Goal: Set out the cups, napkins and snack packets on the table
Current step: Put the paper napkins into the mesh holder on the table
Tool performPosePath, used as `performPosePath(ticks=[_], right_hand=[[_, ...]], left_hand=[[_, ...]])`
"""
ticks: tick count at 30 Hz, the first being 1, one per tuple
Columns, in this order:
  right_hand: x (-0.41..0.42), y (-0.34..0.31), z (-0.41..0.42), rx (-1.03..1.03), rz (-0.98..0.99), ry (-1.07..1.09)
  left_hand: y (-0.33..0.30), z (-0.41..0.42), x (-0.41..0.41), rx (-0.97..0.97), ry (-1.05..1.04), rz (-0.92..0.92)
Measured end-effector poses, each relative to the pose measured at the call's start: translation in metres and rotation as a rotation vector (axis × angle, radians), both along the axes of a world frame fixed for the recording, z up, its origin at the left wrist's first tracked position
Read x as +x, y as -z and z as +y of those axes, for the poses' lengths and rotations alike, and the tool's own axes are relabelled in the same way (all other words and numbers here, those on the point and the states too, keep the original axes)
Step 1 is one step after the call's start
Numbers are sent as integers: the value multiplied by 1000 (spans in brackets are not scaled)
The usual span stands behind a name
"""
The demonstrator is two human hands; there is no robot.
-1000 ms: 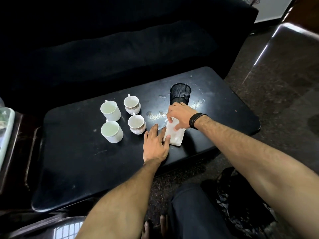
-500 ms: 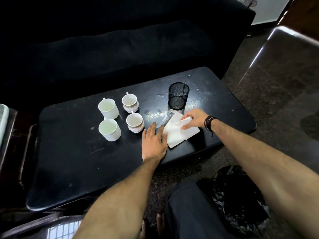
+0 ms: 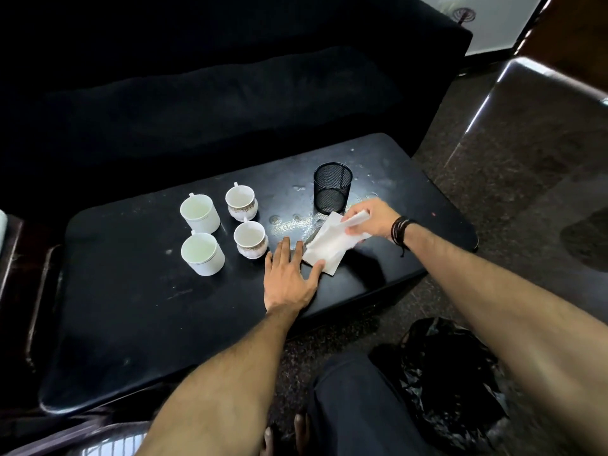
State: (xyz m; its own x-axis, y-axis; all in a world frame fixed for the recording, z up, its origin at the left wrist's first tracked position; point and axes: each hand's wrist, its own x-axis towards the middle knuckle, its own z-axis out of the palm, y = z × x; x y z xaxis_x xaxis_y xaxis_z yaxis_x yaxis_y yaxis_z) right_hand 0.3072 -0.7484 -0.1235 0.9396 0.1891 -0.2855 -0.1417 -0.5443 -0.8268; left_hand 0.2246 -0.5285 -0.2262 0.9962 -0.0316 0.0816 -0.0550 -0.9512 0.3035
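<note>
A white paper napkin (image 3: 325,248) lies partly unfolded on the black table (image 3: 131,307), right of the cups. My left hand (image 3: 289,278) lies flat on the table with straight fingers, its thumb pressing the napkin's near corner. My right hand (image 3: 368,218) pinches the napkin's far folded edge and lifts it. Several white cups stand in a square to the left: two plain mugs (image 3: 200,212) (image 3: 202,253) and two patterned cups (image 3: 241,203) (image 3: 250,239). No snack packets show.
A black mesh holder (image 3: 332,192) stands just behind the napkin. A dark sofa (image 3: 214,103) runs behind the table. A black plastic bag (image 3: 450,383) lies on the floor by my knee at the right.
My right hand has opened the folded napkin out to the right and now lifts its far edge. My left hand has stayed flat, holding the near corner.
</note>
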Motion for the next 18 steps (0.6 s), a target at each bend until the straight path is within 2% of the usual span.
performPosePath(ticks=[5,7,10,14,18], right_hand=[[30,-57,-14,118,-131,101],[50,-78,-19,86,-209,169],[81,-102,-20,-123,-323,250],[103,-118,-7,-467,-326,142],[111,-111,10,-564,-296,96]], left_hand=[[0,-1,0,55,18,49],[0,-1,0,46,13,49],[0,-1,0,37,4,43],[0,-1,0,32,0,36],[1,-1,-1,29,-2,34]])
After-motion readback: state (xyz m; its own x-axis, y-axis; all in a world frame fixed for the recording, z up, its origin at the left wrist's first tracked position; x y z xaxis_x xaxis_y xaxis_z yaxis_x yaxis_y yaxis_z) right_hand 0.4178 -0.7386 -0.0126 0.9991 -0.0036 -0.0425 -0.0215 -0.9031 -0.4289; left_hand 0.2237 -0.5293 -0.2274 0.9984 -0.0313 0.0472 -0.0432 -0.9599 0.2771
